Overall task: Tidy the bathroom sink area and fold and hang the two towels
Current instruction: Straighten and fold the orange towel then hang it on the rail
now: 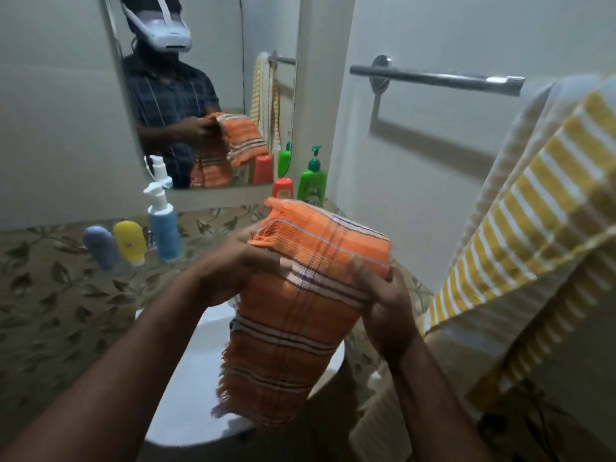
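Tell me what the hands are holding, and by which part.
Both grip the orange towel near its top fold: the left hand on its left edge, the right hand on its right edge. Its fringed end hangs free.

orange towel (300, 315): orange, white-and-dark stripe bands; hung towel (533, 221): yellow and white stripes; pump bottle (312, 185): green; squat bottle (282, 189): red; tall bottle (164, 231): light blue, white pump; yellow tube (129, 241); grey-blue tube (100, 246); tiles (50, 295): beige, olive leaf print; sink (190, 378): white; towel bar (433, 78): silver
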